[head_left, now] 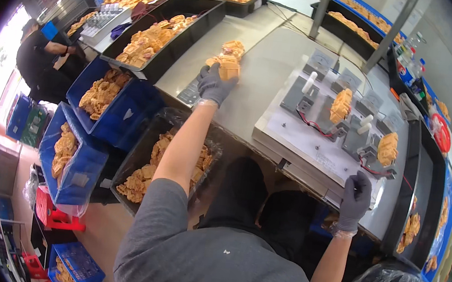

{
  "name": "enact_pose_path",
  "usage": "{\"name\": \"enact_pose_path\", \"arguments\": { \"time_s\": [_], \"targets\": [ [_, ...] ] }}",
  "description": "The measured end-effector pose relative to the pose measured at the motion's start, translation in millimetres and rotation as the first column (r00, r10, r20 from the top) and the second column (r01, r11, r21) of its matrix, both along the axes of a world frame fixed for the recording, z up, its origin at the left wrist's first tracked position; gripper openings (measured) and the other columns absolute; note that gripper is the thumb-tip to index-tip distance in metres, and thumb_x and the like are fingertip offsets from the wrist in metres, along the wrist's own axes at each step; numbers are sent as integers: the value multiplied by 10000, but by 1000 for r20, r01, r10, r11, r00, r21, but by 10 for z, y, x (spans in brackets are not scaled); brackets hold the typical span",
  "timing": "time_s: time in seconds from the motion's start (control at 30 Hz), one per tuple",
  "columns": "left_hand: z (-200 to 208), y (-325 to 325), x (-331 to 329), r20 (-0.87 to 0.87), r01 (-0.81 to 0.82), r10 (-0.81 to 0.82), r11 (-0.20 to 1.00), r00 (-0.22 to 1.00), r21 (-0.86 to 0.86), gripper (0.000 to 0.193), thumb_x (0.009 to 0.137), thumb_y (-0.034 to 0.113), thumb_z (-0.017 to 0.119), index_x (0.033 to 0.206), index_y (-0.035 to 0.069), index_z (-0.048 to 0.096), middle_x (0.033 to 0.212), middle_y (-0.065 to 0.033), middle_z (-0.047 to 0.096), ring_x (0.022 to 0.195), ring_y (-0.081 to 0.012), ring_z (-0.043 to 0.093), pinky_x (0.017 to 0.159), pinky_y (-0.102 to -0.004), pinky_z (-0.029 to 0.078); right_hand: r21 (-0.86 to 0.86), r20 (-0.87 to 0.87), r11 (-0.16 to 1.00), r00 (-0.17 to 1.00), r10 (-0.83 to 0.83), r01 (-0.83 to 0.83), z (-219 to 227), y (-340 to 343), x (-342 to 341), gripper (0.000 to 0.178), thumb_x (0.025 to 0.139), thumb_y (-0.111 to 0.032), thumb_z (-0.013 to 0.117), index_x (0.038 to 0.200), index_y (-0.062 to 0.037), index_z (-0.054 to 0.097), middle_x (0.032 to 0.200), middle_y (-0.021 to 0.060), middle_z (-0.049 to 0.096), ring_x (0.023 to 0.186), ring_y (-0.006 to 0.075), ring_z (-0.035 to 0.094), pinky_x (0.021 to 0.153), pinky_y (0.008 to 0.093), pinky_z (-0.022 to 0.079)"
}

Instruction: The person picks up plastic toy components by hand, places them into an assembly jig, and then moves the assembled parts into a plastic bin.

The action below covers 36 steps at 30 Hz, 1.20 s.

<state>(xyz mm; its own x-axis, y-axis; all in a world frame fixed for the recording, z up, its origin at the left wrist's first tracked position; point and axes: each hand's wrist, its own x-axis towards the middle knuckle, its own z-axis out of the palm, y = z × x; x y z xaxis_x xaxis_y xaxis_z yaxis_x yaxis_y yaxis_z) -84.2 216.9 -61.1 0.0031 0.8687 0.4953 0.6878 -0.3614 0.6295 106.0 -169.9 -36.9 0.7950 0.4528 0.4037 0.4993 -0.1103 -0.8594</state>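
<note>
My left hand (215,86), in a grey glove, is closed on the near end of a tan moulded plastic part (229,69) on the table. Another tan part (233,47) lies just beyond it. At the front right edge of a white test fixture (314,145), my gloved right hand (355,199) has its fingers curled in; whether anything is between them is hidden. One tan part (341,105) sits in the fixture's middle station, and a second part (388,149) sits in the right station. White-handled clamps (310,82) and red and black wires surround them.
Dial meters (349,80) line the fixture's back. Black trays (162,39) of tan parts stand at the left, and blue bins (109,97) are below. A lined bin (165,162) of parts is by my legs. A black tray (420,191) stands right. Another person (40,61) works far left.
</note>
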Motion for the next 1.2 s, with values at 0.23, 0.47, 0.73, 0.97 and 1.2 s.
{"name": "enact_pose_path", "arguments": {
  "time_s": [0.23,0.47,0.73,0.97,1.2],
  "targets": [
    [-353,-291,-159,-386,141,-115,989,915,41,673,791,478,588,1243,7,424,1198,-212,466,1167,-342,375,999,-465,266,8,179,934,918,-352,357,-166,-735,621,223,798,-30,603,1021,-14,608,862,71,626,774,126,586,718,270,476],
    [-239,-196,130,-436,371,-294,923,851,103,717,698,419,686,1317,165,428,1404,-249,215,1294,-434,213,1047,-476,265,-245,381,932,910,-162,269,13,-508,715,202,768,-146,658,933,-32,642,930,99,613,881,243,582,769,341,470],
    [-164,-230,531,-537,349,-340,933,772,-89,556,740,360,638,1247,178,503,1326,-169,396,1218,-421,328,1014,-437,322,-230,321,952,940,-120,200,-6,-564,753,189,775,-148,655,914,-20,651,923,113,603,861,259,584,763,337,474],
    [-302,-415,362,-398,370,-310,925,863,82,355,753,204,609,1071,55,556,1074,-163,533,1006,-336,491,870,-411,430,-258,120,955,986,-118,146,14,-529,818,169,785,-81,661,927,9,641,882,79,602,733,149,594,675,256,477],
    [165,-606,13,998,786,43,618,-38,3,351,839,170,566,1159,56,477,1076,-119,559,928,-235,595,619,-322,530,-223,96,965,988,-123,142,25,-563,827,201,791,-105,658,950,17,632,880,72,598,739,134,575,687,253,466]
  ]
}}
